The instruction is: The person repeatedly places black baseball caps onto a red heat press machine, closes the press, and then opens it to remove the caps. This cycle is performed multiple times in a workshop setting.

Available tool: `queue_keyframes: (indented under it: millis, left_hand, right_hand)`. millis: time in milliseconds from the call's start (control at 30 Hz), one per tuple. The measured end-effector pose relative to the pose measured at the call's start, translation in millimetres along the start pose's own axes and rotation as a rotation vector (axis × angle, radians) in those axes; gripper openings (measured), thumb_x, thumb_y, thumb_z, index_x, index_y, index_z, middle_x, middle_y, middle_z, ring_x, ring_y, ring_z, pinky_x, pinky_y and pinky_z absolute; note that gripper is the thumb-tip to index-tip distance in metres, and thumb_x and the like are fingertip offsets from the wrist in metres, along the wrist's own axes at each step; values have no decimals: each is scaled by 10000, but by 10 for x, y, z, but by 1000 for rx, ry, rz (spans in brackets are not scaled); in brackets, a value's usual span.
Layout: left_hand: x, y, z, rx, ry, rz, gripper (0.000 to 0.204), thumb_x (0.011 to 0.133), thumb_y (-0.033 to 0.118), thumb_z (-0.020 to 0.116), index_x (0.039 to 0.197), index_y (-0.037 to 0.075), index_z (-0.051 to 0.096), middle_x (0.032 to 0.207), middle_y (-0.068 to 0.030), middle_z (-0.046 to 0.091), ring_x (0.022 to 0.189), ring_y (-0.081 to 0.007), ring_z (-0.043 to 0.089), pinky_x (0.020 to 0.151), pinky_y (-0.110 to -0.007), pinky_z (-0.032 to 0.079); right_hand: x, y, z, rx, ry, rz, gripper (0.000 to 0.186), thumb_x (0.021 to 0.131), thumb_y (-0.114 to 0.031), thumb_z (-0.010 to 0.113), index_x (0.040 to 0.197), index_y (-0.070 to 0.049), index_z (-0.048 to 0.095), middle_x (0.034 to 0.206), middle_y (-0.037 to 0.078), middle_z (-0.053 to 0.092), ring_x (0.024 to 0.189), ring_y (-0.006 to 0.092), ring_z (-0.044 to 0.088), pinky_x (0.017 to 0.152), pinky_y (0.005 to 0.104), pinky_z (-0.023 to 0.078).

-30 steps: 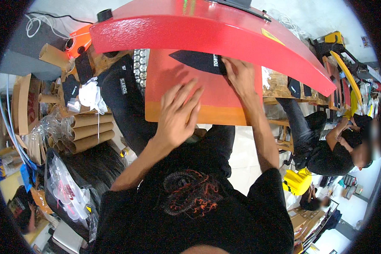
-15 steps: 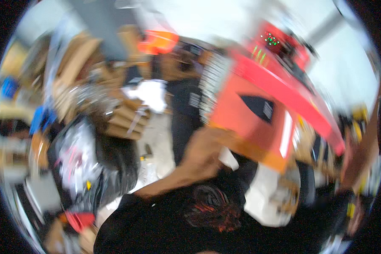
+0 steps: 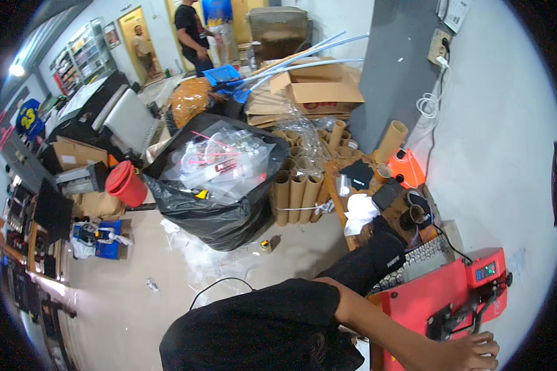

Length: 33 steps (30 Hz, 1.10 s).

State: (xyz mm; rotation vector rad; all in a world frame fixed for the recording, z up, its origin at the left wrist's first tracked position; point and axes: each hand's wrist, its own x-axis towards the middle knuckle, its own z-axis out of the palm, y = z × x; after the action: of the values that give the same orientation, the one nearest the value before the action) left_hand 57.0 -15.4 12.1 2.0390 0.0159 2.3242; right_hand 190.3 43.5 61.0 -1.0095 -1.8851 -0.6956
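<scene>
In the head view, the right hand (image 3: 470,352) rests at the lower right edge of the picture, its forearm reaching across from the person's black shirt (image 3: 260,328), and its fingers (image 3: 486,346) lie curled against the black handle (image 3: 476,312) of the red heat press (image 3: 439,297). They look closed loosely about that lever, though the rim of the picture cuts the hand off and a firm grasp cannot be made out for certain. The press sits directly under and just above the fingers, its small control box (image 3: 486,270) with a lit display standing a little beyond them, placed where a hand on the handle can reach it. The left hand is out of sight, so the state of its fingers cannot be told. Up and to the left of the fingers a cluttered wooden desk (image 3: 337,204) carries a white cloth (image 3: 360,209), dark fabric pieces (image 3: 356,173) and an orange tool (image 3: 405,167), kept within arm's reach of the press. Farther left, cardboard tubes (image 3: 297,191) stand upright and bundled against the desk, and a full black rubbish bag (image 3: 216,204) holds clear plastic scraps. A red bucket (image 3: 127,183) sits beyond it on the floor, well apart from the fingers. Other people (image 3: 192,28) stand far off near the doorway.
</scene>
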Motion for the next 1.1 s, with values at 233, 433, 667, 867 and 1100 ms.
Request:
queue_keyframes:
  millis: [233, 433, 667, 867, 1100]
  left_hand:
    - [-1341, -312, 167, -237, -403, -445, 326, 977, 396, 604, 974, 81, 687, 963, -100, 683, 891, -273, 631, 800, -452, 487]
    - [-1959, -386, 74, -256, -628, -727, 320, 971, 365, 611, 886, 62, 670, 905, -101, 682, 880, -270, 630, 810, -456, 472]
    - [-1824, -427, 94, -231, -912, -775, 342, 964, 329, 620, 783, 41, 649, 838, -102, 680, 867, -268, 628, 822, -461, 456]
    - [-1660, -385, 286, -335, -724, -729, 366, 970, 291, 613, 723, 22, 638, 763, -103, 666, 835, -275, 623, 821, -464, 446]
    - [-2081, -298, -167, -509, -479, -407, 293, 1001, 193, 596, 1235, 27, 659, 1093, -179, 663, 989, -392, 618, 852, -515, 475]
  right_hand:
    - [-1520, -814, 354, 367, -510, 190, 795, 793, -764, 695, 1054, -17, 765, 1021, 246, 721, 945, 429, 690, 833, 530, 516]
    - [-1956, -458, 439, 419, -656, 220, 775, 801, -723, 724, 1116, -15, 748, 1103, 256, 709, 1017, 442, 676, 888, 543, 498]
    - [-2222, -328, 272, 245, -710, 173, 763, 810, -675, 758, 1189, -14, 728, 1199, 266, 696, 1100, 458, 658, 952, 557, 478]
    - [-2197, -769, -177, 212, -535, 328, 625, 858, -541, 778, 1145, 12, 721, 1157, 249, 696, 1055, 424, 656, 926, 530, 495]
    - [-2208, -1185, -476, 288, -179, 608, 269, 1021, -201, 653, 998, 59, 717, 1048, 223, 715, 1009, 384, 668, 941, 487, 523]
